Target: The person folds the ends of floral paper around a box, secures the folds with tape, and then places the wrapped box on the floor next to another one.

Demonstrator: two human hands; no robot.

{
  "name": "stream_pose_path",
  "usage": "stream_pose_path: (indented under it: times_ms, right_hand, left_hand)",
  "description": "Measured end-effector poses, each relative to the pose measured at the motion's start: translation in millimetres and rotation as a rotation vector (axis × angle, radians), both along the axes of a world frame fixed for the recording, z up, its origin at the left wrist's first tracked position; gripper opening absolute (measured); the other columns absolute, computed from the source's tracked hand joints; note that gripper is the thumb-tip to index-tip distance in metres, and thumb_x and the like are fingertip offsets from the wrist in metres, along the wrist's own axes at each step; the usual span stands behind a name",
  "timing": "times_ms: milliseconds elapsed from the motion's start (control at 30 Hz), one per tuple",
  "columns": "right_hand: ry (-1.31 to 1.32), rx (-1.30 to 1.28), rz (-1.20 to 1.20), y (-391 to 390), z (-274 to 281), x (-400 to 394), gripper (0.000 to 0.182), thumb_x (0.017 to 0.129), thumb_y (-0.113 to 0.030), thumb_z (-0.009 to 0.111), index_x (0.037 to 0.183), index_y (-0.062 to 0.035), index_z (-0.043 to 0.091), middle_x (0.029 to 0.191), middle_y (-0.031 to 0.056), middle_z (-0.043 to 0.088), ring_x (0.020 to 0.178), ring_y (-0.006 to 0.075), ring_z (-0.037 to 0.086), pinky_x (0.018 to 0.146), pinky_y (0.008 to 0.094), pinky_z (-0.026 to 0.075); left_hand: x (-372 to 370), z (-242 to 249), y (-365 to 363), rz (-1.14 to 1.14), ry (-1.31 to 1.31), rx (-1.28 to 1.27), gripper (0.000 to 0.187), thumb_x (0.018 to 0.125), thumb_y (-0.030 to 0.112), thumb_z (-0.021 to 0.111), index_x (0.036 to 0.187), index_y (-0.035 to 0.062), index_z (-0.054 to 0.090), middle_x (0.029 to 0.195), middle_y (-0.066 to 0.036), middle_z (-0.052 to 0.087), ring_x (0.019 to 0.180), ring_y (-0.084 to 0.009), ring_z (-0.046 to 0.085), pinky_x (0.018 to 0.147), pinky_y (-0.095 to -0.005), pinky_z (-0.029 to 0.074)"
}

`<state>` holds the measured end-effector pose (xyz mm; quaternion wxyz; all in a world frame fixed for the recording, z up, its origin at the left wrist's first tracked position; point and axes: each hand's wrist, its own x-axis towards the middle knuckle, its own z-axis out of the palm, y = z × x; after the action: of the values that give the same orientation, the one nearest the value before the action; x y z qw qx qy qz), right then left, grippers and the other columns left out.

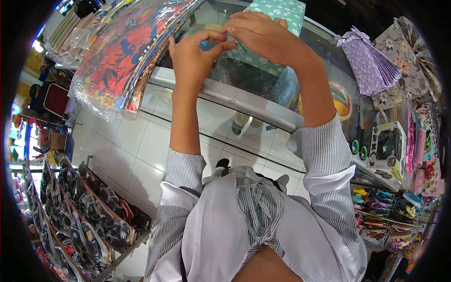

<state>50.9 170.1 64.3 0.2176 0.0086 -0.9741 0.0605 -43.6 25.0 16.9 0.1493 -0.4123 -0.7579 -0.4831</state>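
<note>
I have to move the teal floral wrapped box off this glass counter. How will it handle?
The teal floral box looks flat, so probably light and unlikely to tip. Its paper wrap may slide easily on the glass counter. Both the left hand and right hand pinch at its edge, suggesting thin, creasable paper.

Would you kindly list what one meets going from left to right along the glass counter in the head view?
Stack of colourful plastic-wrapped paper sheets → left hand → right hand on teal floral wrapped box → purple pleated paper gift bag → grey floral gift bag.
</note>
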Motion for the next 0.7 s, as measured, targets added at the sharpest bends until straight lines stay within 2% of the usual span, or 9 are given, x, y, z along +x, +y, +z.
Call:
stream_pose_path:
  times_ms: [100,167,267,367,467,533,600,667,700]
  right_hand:
    - [-0.063,0.014,0.005,-0.1,4.8,1.5,0.03,0.095,-0.035,0.042,0.112,-0.0194,0.062,0.112,-0.0041,0.058,0.112,0.0159,0.05,0.087,0.044,0.031]
    - [0.004,0.079,0.006,-1.0,0.4,1.5,0.032,0.095,-0.035,0.042,0.117,-0.0214,0.061,0.114,-0.0036,0.058,0.113,0.0156,0.05,0.089,0.0442,0.031]
    - [-0.011,0.019,-0.008,-2.4,1.3,1.2,0.034,0.095,-0.037,0.041,0.122,-0.0242,0.059,0.118,-0.0023,0.058,0.114,0.0158,0.05,0.092,0.045,0.029]
    - [-0.03,-0.08,-0.028,-3.3,4.1,0.9,0.034,0.095,-0.036,0.043,0.124,-0.0235,0.057,0.121,-0.0001,0.057,0.112,0.0182,0.051,0.091,0.0435,0.032]
    - [0.001,-0.307,0.005,-2.3,6.3,3.6,0.035,0.093,-0.032,0.049,0.125,-0.02,0.055,0.122,0.0025,0.057,0.111,0.0216,0.052,0.088,0.0418,0.037]
    - [0.103,-0.34,0.015,-0.5,9.8,11.8,0.037,0.09,-0.028,0.055,0.125,-0.0177,0.055,0.124,0.0049,0.056,0.113,0.0241,0.052,0.089,0.041,0.04]
    - [0.28,-0.199,0.002,-2.2,15.0,29.8,0.04,0.086,-0.023,0.061,0.124,-0.0158,0.054,0.127,0.0081,0.054,0.117,0.027,0.05,0.091,0.0403,0.042]
    - [0.309,-0.184,-0.101,-13.0,5.6,51.8,0.043,0.082,-0.021,0.066,0.123,-0.0156,0.054,0.133,0.0112,0.049,0.124,0.0313,0.044,0.097,0.0423,0.038]
    - [0.323,-0.175,-0.152,-18.2,-0.5,59.3,0.045,0.08,-0.02,0.068,0.123,-0.0156,0.054,0.136,0.0128,0.046,0.128,0.0335,0.041,0.1,0.0433,0.037]
  left_hand:
    - [-11.5,1.8,-1.7,-0.154,-0.153,0.001,0.014,0.071,0.026,0.075,0.076,0.0128,0.072,0.08,0.001,0.07,0.082,-0.018,0.063,0.109,-0.0555,0.01]
    - [-23.4,1.6,-2.3,-0.263,-0.282,0.001,0.011,0.07,0.023,0.076,0.074,0.0126,0.073,0.079,0.001,0.07,0.08,-0.0166,0.064,0.109,-0.0548,0.009]
    - [-33.7,10.4,-1.5,-0.297,-0.035,-0.075,0.007,0.071,0.012,0.074,0.077,0.008,0.072,0.076,0.001,0.07,0.077,-0.0129,0.064,0.111,-0.0429,0.019]
    - [-49.2,13.7,0.5,-0.443,-0.011,-0.074,0.007,0.071,0.017,0.074,0.072,0.0106,0.072,0.079,0.002,0.07,0.08,-0.0153,0.063,0.111,-0.0516,0.01]
    - [-60.7,14.7,3.0,-0.496,0.007,-0.13,0.009,0.071,0.015,0.074,0.079,0.01,0.071,0.08,0.002,0.07,0.082,-0.016,0.063,0.111,-0.0468,0.016]
    - [-54.3,18.2,0.4,-0.513,-0.04,-0.084,0.015,0.071,0.012,0.074,0.085,0.0111,0.07,0.091,0.0,0.069,0.089,-0.0179,0.063,0.11,-0.0434,0.022]
    - [-44.8,23.3,0.3,-0.554,-0.061,0.051,0.023,0.07,0.011,0.075,0.093,0.0124,0.069,0.103,-0.002,0.067,0.096,-0.0201,0.062,0.107,-0.0407,0.029]
    - [-31.3,25.1,2.4,-0.622,-0.068,0.264,0.033,0.07,0.012,0.076,0.101,0.0138,0.068,0.116,-0.003,0.062,0.102,-0.0226,0.06,0.103,-0.0387,0.036]
    - [-25.4,27.8,4.3,-0.58,0.024,0.215,0.037,0.069,0.013,0.077,0.104,0.0148,0.068,0.12,-0.004,0.06,0.104,-0.0236,0.059,0.101,-0.0385,0.038]
